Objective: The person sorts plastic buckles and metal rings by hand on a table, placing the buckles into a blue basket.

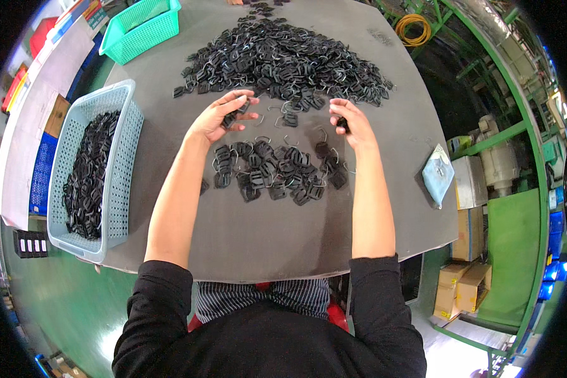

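"What's in each grip?"
"Left hand and right hand each pinch small black plastic clips over the grey table."
"Far along?"
"Partway, I'd guess: pale-blue perforated basket and black heap both plentiful; which is finished, I can't tell."

Left hand: upper frame, left of centre; fingers half-curled, pointing right
Right hand: about level with it, right of centre; fingers bent inward, tips toward upper left
Left forearm: bare, slanting up and right
Right forearm: bare, nearly upright
Elbows: spread wide, lower left and lower right
Torso: bottom centre
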`<state>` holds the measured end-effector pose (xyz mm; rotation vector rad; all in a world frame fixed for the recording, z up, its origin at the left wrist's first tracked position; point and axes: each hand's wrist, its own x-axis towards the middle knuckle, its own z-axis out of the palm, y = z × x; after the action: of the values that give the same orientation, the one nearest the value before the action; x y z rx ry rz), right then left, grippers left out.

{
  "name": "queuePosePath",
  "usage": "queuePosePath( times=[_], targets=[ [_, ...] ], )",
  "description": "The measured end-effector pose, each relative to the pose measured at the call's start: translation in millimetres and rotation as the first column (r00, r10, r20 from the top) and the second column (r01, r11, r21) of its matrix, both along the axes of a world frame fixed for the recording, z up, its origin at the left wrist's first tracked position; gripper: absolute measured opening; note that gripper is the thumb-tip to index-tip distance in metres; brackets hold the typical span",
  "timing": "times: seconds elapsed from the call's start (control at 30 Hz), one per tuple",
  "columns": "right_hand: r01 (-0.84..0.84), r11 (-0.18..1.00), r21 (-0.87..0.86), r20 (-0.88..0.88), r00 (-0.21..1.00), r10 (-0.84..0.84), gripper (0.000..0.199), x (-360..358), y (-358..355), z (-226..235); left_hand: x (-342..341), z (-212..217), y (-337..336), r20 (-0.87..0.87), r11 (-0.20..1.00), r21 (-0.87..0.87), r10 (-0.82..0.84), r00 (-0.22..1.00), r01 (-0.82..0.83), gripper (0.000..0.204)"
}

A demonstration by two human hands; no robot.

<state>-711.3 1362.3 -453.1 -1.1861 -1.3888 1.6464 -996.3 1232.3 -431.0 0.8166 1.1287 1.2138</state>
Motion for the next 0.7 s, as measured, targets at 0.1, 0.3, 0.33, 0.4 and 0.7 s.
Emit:
queuePosePath(
  times=[0.1,0.3,0.33,0.4,0.7],
  targets=[
    [-0.036,0.934,0.355,0.618,0.759,-0.206,0.031,-27.3,37.8,-21.3,16.2,-14.5,35.2,-0.262,0.997,-0.046,-0.068,0.963,0.058,0.025],
    [-0.258,0.861,0.439,0.639,0.763,-0.098,0.035,-35.8,26.0,1.5,78.2,-36.7,46.4,-0.962,0.989,0.134,0.113,0.249,0.068,0.033],
    [-0.179,0.962,0.206,0.419,0.905,0.079,0.036,-28.0,23.8,6.8,76.4,-40.4,45.9,-0.955,0.986,0.148,0.121,0.271,0.082,0.032],
    [-0.265,0.889,0.374,0.619,0.785,-0.026,0.03,-4.8,31.6,-5.6,68.0,-44.8,44.1,-0.899,0.959,0.263,0.204,0.388,0.105,0.029],
    [-0.169,0.983,-0.073,0.281,0.942,0.183,0.018,55.8,-5.9,12.9,44.2,5.4,-2.0,0.188,0.99,0.053,-0.137,0.973,0.13,0.022]
  ],
)
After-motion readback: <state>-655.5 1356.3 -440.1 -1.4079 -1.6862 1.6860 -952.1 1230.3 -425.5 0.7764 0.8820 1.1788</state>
